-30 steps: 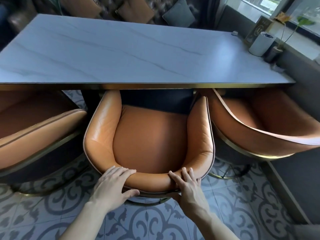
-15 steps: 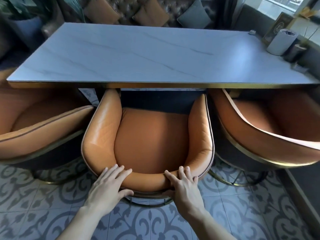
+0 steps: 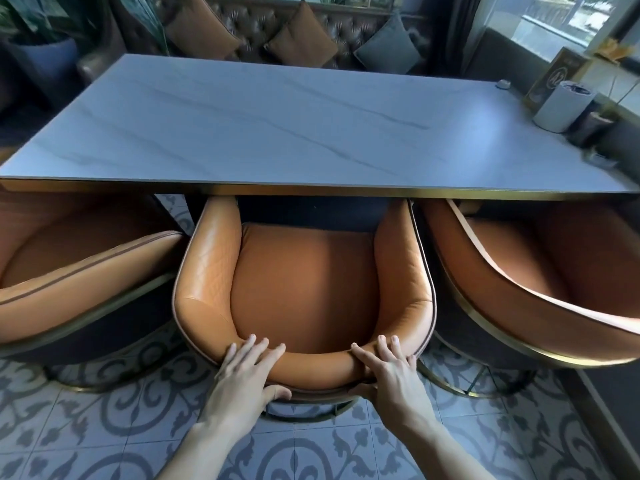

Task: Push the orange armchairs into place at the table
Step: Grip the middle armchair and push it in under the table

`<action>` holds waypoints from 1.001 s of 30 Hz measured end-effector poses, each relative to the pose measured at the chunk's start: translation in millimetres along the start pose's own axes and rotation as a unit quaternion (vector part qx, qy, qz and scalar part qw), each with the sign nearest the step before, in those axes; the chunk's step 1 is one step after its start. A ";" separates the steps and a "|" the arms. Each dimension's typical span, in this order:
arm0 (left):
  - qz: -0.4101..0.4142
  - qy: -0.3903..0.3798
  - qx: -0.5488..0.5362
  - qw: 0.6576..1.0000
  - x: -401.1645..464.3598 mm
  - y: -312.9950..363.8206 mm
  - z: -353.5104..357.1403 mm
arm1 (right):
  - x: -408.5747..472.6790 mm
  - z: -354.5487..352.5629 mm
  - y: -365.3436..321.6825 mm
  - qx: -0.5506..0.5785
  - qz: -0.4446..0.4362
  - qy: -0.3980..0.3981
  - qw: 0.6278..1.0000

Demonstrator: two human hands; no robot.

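Three orange leather armchairs stand along the near side of a pale marble table [image 3: 277, 126] with a gold edge. The middle armchair [image 3: 304, 282] faces the table, and its armrest tips reach under the tabletop. My left hand [image 3: 244, 375] grips the left part of its backrest rim, fingers over the top and thumb behind. My right hand [image 3: 388, 368] grips the right part of the same rim. The left armchair [image 3: 79, 268] and the right armchair [image 3: 540, 271] stand close on either side, both turned at an angle.
A white cylinder [image 3: 562, 105], a small dark pot [image 3: 594, 124] and a framed sign [image 3: 554, 77] stand at the table's far right end. A tufted bench with cushions [image 3: 301, 39] runs behind the table. The floor is patterned tile [image 3: 104, 427].
My view has lifted and shows more of the far bench. The middle armchair sits a little further in towards the table. Both hands have stayed on its backrest rim.
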State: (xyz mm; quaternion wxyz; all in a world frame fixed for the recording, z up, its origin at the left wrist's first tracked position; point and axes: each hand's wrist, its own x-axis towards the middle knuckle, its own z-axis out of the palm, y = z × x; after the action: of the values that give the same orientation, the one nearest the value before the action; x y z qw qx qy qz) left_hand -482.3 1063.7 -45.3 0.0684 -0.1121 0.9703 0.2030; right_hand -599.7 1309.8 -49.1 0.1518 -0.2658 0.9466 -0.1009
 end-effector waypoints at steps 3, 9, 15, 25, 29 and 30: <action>0.004 0.004 0.009 1.000 19.7 -6.6 -4.0 | 19.4 -1.9 2.2 -0.003 -0.005 -0.006 1.000; 0.007 0.017 0.008 1.000 43.9 -2.3 -3.2 | 42.0 -12.6 15.2 0.003 -0.012 -0.009 1.000; 0.003 0.034 0.008 0.999 61.9 15.4 8.6 | 59.4 -30.9 38.4 -0.001 -0.016 -0.016 1.000; -0.003 0.021 0.010 1.000 73.9 24.2 14.8 | 64.7 -36.9 52.7 0.006 -0.028 -0.022 0.999; -0.002 0.023 0.017 1.000 75.2 23.4 15.5 | 64.1 -35.9 54.8 0.015 -0.027 -0.023 0.999; -0.002 0.022 0.020 1.000 74.8 23.5 15.9 | 64.6 -35.6 55.1 0.014 -0.027 -0.025 0.999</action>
State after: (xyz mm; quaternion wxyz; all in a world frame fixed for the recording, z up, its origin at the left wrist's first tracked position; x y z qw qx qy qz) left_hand -558.9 1077.0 -64.2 0.0498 -0.1176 0.9751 0.1812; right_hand -690.3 1325.4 -45.9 0.1768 -0.2916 0.9334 -0.1115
